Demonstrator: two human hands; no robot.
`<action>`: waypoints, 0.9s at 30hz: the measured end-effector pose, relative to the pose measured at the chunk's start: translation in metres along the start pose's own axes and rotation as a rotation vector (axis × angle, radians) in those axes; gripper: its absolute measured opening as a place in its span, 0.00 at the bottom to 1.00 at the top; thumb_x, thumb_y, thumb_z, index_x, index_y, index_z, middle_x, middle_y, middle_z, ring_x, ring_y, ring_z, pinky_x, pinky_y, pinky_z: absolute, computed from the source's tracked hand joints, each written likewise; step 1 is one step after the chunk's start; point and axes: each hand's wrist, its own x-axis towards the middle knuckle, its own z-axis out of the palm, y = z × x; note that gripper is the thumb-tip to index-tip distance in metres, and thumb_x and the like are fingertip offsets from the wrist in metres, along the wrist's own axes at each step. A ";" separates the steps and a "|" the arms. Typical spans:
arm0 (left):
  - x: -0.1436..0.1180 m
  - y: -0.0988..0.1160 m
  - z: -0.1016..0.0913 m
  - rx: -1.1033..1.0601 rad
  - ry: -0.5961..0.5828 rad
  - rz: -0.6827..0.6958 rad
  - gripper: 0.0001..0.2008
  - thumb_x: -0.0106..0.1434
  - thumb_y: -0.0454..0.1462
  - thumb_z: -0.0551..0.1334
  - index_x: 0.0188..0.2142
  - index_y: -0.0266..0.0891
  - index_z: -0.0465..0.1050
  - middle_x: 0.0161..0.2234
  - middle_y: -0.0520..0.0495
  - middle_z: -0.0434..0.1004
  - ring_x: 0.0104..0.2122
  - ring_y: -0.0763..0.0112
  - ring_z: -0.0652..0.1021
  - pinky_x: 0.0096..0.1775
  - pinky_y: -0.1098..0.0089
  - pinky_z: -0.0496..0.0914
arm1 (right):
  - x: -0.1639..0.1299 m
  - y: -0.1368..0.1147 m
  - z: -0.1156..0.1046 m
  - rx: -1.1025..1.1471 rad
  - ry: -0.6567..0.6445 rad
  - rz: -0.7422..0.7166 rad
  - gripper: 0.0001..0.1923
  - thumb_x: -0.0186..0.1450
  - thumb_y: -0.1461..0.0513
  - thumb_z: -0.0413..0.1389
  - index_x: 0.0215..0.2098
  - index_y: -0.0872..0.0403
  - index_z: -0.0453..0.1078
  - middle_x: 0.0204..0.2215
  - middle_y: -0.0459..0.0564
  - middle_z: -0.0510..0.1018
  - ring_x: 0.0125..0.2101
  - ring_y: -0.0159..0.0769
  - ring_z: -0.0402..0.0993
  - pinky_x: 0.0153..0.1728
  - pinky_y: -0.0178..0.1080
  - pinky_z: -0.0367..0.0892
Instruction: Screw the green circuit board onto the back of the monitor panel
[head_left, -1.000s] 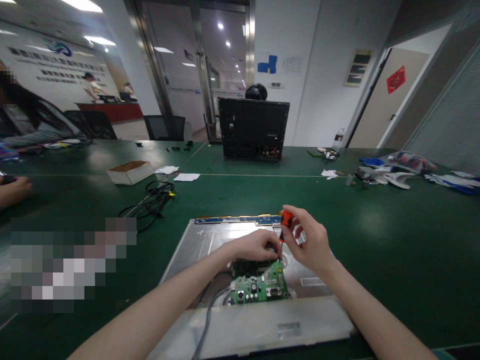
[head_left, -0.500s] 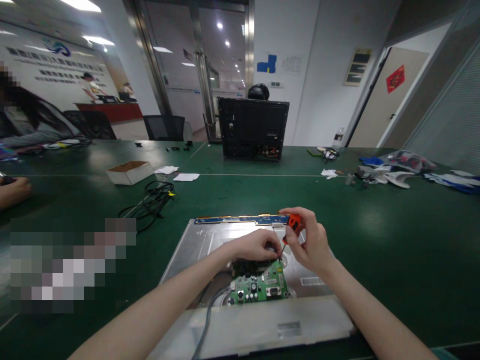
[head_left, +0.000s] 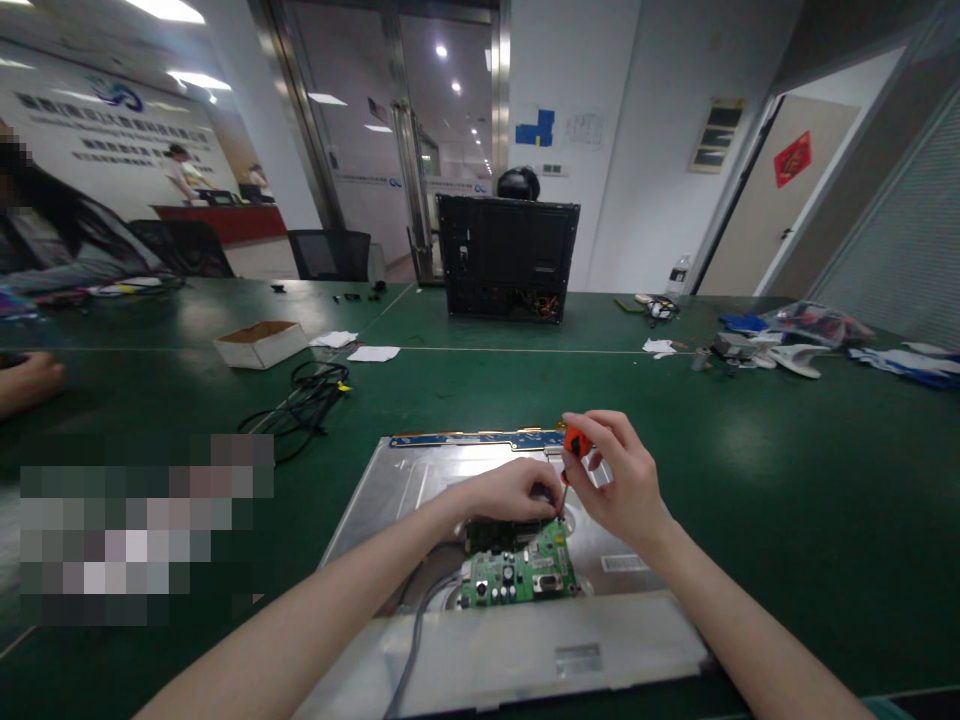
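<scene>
My right hand (head_left: 621, 475) grips a red-and-black screwdriver (head_left: 576, 441) by its handle, the shaft pointing down. The tip meets the upper right corner of a green circuit board (head_left: 517, 577). Beside that tip, the fingers of my left hand (head_left: 521, 488) are pinched together; what they hold, if anything, is hidden. Under both hands lies a metal-backed display panel (head_left: 412, 482), the board resting on its back. Along its far edge runs a narrow blue circuit strip (head_left: 461, 440). A grey cable (head_left: 418, 630) curves from the board's left side toward me.
Black cables (head_left: 304, 405) lie coiled at left, near an open cardboard box (head_left: 260, 347) and white papers (head_left: 373, 354). A black monitor housing (head_left: 510, 258) stands across the table. Bags and small parts (head_left: 817, 322) sit far right. Another person's hand (head_left: 34, 383) rests at the left edge.
My right hand has rolled its fingers around the screwdriver handle, which now stands a little more upright and further left. My left hand has stayed in place.
</scene>
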 end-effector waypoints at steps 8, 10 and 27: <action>0.000 0.000 -0.001 -0.001 -0.005 -0.002 0.07 0.55 0.27 0.62 0.32 0.35 0.77 0.29 0.53 0.76 0.30 0.73 0.74 0.35 0.76 0.66 | -0.004 0.005 0.003 0.026 0.031 0.038 0.17 0.63 0.64 0.56 0.49 0.51 0.62 0.38 0.50 0.77 0.23 0.28 0.72 0.22 0.31 0.69; 0.000 0.001 -0.001 0.000 -0.008 -0.004 0.07 0.55 0.27 0.62 0.31 0.35 0.77 0.27 0.53 0.75 0.29 0.73 0.73 0.34 0.76 0.65 | -0.004 0.005 0.003 0.029 0.047 0.044 0.16 0.63 0.62 0.57 0.48 0.50 0.61 0.37 0.49 0.78 0.23 0.28 0.72 0.22 0.31 0.68; 0.000 0.002 -0.002 -0.014 -0.007 0.004 0.08 0.55 0.26 0.61 0.31 0.36 0.76 0.30 0.52 0.76 0.32 0.71 0.74 0.36 0.75 0.66 | -0.001 0.001 -0.003 0.135 -0.055 0.025 0.17 0.65 0.67 0.46 0.52 0.51 0.59 0.41 0.53 0.70 0.35 0.36 0.72 0.30 0.37 0.71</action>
